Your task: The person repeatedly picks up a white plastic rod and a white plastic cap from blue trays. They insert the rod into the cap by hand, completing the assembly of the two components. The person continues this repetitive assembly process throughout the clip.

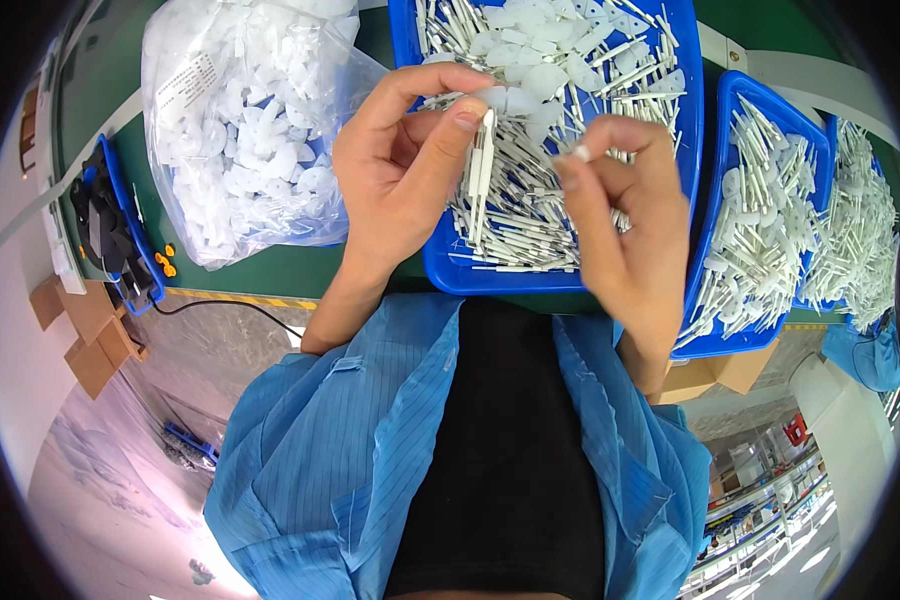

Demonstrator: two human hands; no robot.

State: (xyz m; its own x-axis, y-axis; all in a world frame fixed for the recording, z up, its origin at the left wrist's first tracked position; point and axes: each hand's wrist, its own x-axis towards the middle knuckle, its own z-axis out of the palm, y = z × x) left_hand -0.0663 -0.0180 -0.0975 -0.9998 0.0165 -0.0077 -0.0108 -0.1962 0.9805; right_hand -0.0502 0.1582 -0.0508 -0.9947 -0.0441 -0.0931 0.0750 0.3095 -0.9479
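Observation:
My left hand [395, 175] is closed in a pinch between thumb and forefinger. From it hang slim white sticks [482, 165], and a translucent white plastic disc [515, 100] shows at its fingertips. To its right, my right hand [630, 215] is closed too, with a small white tip [581, 153] showing between thumb and finger; the rest of that piece is hidden. Both hands are over a large blue tray [692, 110]. It holds many loose white-and-grey sticks [530, 215] and, toward the far side, a heap of translucent plastic pieces [540, 50].
A clear plastic bag [260, 150] full of translucent white pieces lies left of the tray. Farther left are a blue bin [130, 220] with black parts and small orange pieces [166, 262]. Another blue tray [715, 345] with similar sticks is at right, a further heap [855, 235] beyond.

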